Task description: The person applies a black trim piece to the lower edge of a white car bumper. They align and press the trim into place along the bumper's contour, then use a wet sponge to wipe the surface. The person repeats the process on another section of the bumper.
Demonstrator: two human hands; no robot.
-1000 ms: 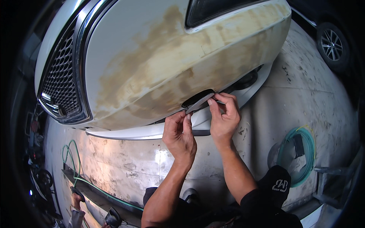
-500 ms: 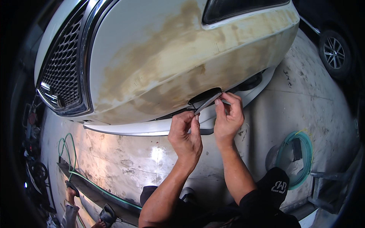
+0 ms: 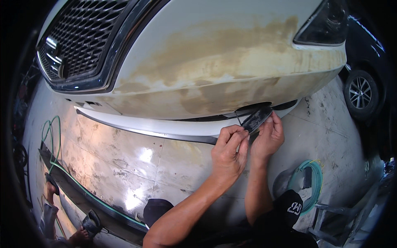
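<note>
White car bumper [image 3: 219, 74] with tan patches, mesh grille [image 3: 93, 37] at its left end, left hand [image 3: 230, 151] and right hand [image 3: 268, 139] close together, dark opening [image 3: 250, 108] along the bumper's lower edge, dark oblong piece [image 3: 257, 119] pinched between both hands just before it.

The left hand [image 3: 230, 151] and right hand [image 3: 268, 138] pinch a small dark piece [image 3: 257, 118] beside a white car [image 3: 194, 62] with brown patches [image 3: 231, 43]. A green hose [image 3: 89, 191] lies to the left, a wheel [image 3: 361, 95] to the right.
</note>
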